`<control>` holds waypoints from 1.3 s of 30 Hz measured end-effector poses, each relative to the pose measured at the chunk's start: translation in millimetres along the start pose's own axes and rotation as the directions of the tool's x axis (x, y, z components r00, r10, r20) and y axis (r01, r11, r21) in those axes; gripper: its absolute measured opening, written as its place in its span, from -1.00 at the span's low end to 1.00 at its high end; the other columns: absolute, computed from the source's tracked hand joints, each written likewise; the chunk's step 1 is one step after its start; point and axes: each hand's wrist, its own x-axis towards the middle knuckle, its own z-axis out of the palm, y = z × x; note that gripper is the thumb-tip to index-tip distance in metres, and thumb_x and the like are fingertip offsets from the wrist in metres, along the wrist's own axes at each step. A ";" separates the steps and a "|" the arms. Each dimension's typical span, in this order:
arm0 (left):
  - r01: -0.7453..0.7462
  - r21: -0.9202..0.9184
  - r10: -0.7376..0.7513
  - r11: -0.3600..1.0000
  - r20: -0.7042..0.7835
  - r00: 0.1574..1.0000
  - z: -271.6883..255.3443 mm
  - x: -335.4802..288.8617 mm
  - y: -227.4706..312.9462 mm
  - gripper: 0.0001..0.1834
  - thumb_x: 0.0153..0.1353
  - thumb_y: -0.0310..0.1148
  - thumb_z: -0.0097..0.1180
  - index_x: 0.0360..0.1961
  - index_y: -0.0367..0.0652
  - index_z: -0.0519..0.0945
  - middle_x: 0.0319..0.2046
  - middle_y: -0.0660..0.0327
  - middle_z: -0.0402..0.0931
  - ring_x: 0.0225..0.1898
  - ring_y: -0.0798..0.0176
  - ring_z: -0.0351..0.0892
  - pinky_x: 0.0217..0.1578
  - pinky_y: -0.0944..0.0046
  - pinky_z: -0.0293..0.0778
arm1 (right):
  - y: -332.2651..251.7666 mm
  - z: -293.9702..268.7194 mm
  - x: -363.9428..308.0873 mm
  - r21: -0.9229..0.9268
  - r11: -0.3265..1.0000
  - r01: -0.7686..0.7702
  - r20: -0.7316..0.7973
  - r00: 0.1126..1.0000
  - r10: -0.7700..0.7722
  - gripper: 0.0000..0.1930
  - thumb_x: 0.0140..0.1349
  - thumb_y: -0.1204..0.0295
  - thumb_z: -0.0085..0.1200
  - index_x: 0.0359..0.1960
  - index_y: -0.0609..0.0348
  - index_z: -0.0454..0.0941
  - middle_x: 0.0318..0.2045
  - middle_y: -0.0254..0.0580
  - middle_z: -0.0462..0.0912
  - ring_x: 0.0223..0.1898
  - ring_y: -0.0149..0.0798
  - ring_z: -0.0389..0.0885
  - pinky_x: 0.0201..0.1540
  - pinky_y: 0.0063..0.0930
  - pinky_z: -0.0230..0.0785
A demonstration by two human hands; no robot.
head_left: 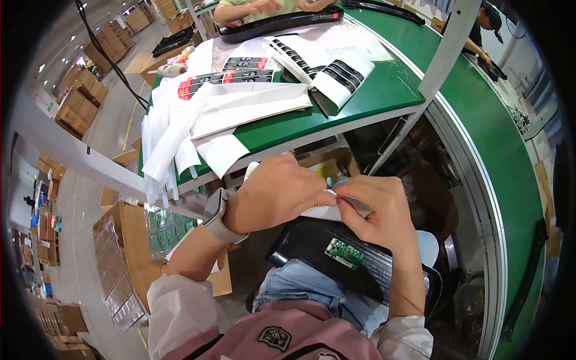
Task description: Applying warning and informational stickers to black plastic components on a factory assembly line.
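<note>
My left hand (285, 189), with a watch (214, 207) on its wrist, is closed in a pinch above my lap. Against its fingertips, my right hand (381, 210) pinches thumb to forefinger. Between them is the edge of a white paper-like sheet (322, 213), partly hidden under the left hand; its exact kind is unclear. Below the hands, a long glossy black panel (306, 243) lies across my thighs. On that panel rests a small green circuit board (344, 253), which neither hand touches.
Ahead stands a green table (390, 90) bearing white sheets (252, 108) and black-and-red label strips (246, 77). Across it a co-worker's hands (264, 7) are over another black panel (282, 27). A green conveyor (480, 114) curves along the right. An open carton (129, 240) stands at left.
</note>
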 end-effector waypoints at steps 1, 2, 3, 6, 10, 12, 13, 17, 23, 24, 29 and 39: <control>0.019 -0.014 -0.018 1.000 0.045 0.999 0.3 0.2 0.1 -0.64 0.26 -0.08 0.11 -0.55 -0.09 0.51 -0.64 0.16 0.44 -0.56 -0.01 0.44 -0.45 0.11 0.29 | 0.7 0.1 0.1 -0.046 0.998 0.041 0.001 0.999 -0.041 -0.95 -0.06 0.56 0.19 -0.50 0.20 0.60 -0.63 -0.16 0.56 -0.66 -0.12 0.53 -0.58 -0.37 0.36; 0.019 -0.016 -0.018 1.000 0.042 0.999 0.9 0.4 0.5 -0.64 0.26 -0.08 0.11 -0.55 -0.09 0.51 -0.64 0.16 0.44 -0.56 -0.01 0.44 -0.45 0.11 0.29 | 1.0 -0.1 -0.6 -0.043 0.998 0.047 -0.010 0.999 -0.048 -0.95 -0.06 0.56 0.19 -0.50 0.20 0.60 -0.63 -0.16 0.56 -0.66 -0.12 0.53 -0.58 -0.37 0.36; 0.025 -0.032 -0.024 0.999 0.047 0.999 1.3 0.6 1.1 -0.63 0.27 -0.07 0.09 -0.56 -0.10 0.50 -0.64 0.15 0.44 -0.56 -0.03 0.45 -0.48 0.08 0.30 | 1.2 0.0 -1.1 -0.055 0.997 0.045 -0.001 0.999 -0.045 -0.96 -0.07 0.56 0.19 -0.53 0.20 0.60 -0.64 -0.17 0.55 -0.66 -0.11 0.53 -0.59 -0.37 0.35; 0.035 -0.063 -0.032 0.997 0.054 0.998 1.8 0.9 2.2 -0.60 0.29 -0.05 0.07 -0.56 -0.10 0.49 -0.65 0.12 0.44 -0.56 -0.06 0.48 -0.53 0.04 0.31 | 1.1 1.6 -3.2 -0.058 0.998 0.024 -0.010 1.000 -0.024 -0.97 -0.09 0.55 0.19 -0.56 0.20 0.59 -0.66 -0.18 0.54 -0.67 -0.11 0.52 -0.60 -0.37 0.33; 0.054 -0.068 -0.050 0.996 0.071 0.996 1.2 0.4 2.1 -0.59 0.30 -0.04 0.05 -0.56 -0.11 0.50 -0.65 0.12 0.45 -0.53 -0.05 0.52 -0.55 0.04 0.32 | -0.1 5.0 -4.4 -0.037 0.998 -0.054 -0.031 0.998 0.053 -0.96 -0.08 0.55 0.19 -0.55 0.20 0.59 -0.66 -0.18 0.54 -0.65 -0.10 0.53 -0.58 -0.36 0.36; 0.071 -0.084 -0.065 0.994 0.073 0.995 0.9 0.2 1.4 -0.59 0.30 -0.04 0.05 -0.55 -0.11 0.51 -0.65 0.12 0.46 -0.53 -0.05 0.52 -0.55 0.04 0.32 | -0.8 6.3 -4.2 -0.038 0.999 -0.026 -0.070 0.997 0.024 -0.95 -0.07 0.56 0.19 -0.52 0.20 0.59 -0.62 -0.18 0.56 -0.63 -0.10 0.54 -0.56 -0.36 0.38; 0.084 -0.101 -0.076 0.991 0.082 0.994 1.0 0.2 1.1 -0.59 0.31 -0.03 0.04 -0.55 -0.12 0.52 -0.64 0.11 0.46 -0.53 -0.05 0.52 -0.55 0.04 0.32 | -1.4 7.0 -3.8 -0.037 0.999 -0.003 -0.098 0.995 -0.001 -0.93 -0.07 0.56 0.19 -0.49 0.19 0.59 -0.59 -0.19 0.58 -0.62 -0.11 0.55 -0.54 -0.36 0.40; 0.085 -0.099 -0.077 0.991 0.085 0.993 1.8 0.3 1.2 -0.59 0.32 -0.03 0.03 -0.53 -0.12 0.53 -0.64 0.12 0.47 -0.52 -0.05 0.52 -0.54 0.04 0.33 | -6.0 6.4 -3.6 -0.118 0.993 0.023 -0.088 0.996 -0.033 -0.88 -0.07 0.57 0.21 -0.43 0.19 0.57 -0.50 -0.21 0.60 -0.54 -0.13 0.58 -0.50 -0.36 0.43; 0.109 -0.026 -0.106 0.994 0.097 0.990 4.9 -0.7 2.3 -0.61 0.31 -0.06 0.04 -0.53 -0.13 0.53 -0.64 0.12 0.47 -0.53 -0.05 0.52 -0.54 0.04 0.34 | -13.7 7.0 -4.0 -0.445 0.889 0.103 -0.012 0.993 -0.121 -0.79 -0.23 0.64 0.23 -0.48 0.21 0.53 -0.49 -0.22 0.59 -0.51 -0.16 0.61 -0.53 -0.39 0.43; 0.107 -0.058 -0.101 0.993 0.101 0.990 5.3 -1.0 2.0 -0.63 0.32 -0.09 0.05 -0.52 -0.14 0.53 -0.64 0.12 0.47 -0.53 -0.05 0.52 -0.54 0.04 0.34 | -13.6 7.1 -3.9 -0.460 0.879 0.122 0.012 0.991 -0.132 -0.80 -0.24 0.64 0.22 -0.49 0.21 0.52 -0.49 -0.22 0.58 -0.52 -0.17 0.60 -0.54 -0.38 0.42; 0.068 -0.079 -0.057 0.995 0.133 0.989 7.2 -2.1 0.8 -0.69 0.32 -0.18 0.06 -0.49 -0.15 0.51 -0.63 0.11 0.46 -0.53 -0.05 0.51 -0.54 0.05 0.34 | -8.8 9.8 -6.1 -0.428 0.896 0.116 0.049 0.993 -0.105 -0.82 -0.20 0.67 0.18 -0.50 0.22 0.51 -0.52 -0.21 0.57 -0.53 -0.14 0.60 -0.54 -0.38 0.42; 0.042 -0.070 -0.036 0.997 0.082 0.996 8.1 -2.0 1.2 -0.69 0.31 -0.21 0.08 -0.52 -0.15 0.46 -0.63 0.13 0.43 -0.54 -0.04 0.50 -0.54 0.06 0.33 | -2.6 3.5 -12.2 -0.022 0.995 -0.100 -0.017 0.995 0.100 -0.90 -0.06 0.60 0.17 -0.45 0.21 0.56 -0.50 -0.19 0.61 -0.54 -0.09 0.60 -0.49 -0.39 0.43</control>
